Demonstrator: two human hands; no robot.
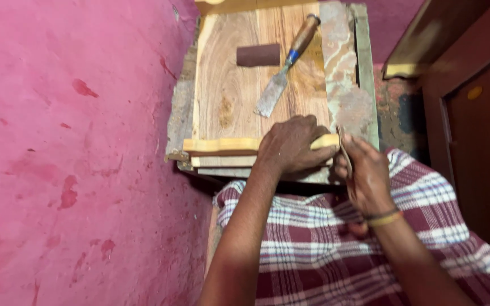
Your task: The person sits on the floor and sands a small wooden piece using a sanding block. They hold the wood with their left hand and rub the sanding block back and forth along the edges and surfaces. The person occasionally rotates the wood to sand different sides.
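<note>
Chisel (pixel 282 71) (and roll (pixel 257 55)) block board (pixel 225 90).

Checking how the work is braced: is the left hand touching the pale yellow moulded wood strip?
Touching. The head view shows the left hand pressed flat on the pale yellow moulded wood strip, covering part of it.

Head camera looks steeply down, close above the wooden board (pixel 239 85) and lap.

The left hand (pixel 290 144) lies palm down, fingers (pixel 304 123) curled and pressing, its forearm stretched straight forward. The right hand (pixel 367 170) stands just beside it, fingers pinched together, wrist bent, bands around that wrist.
</note>
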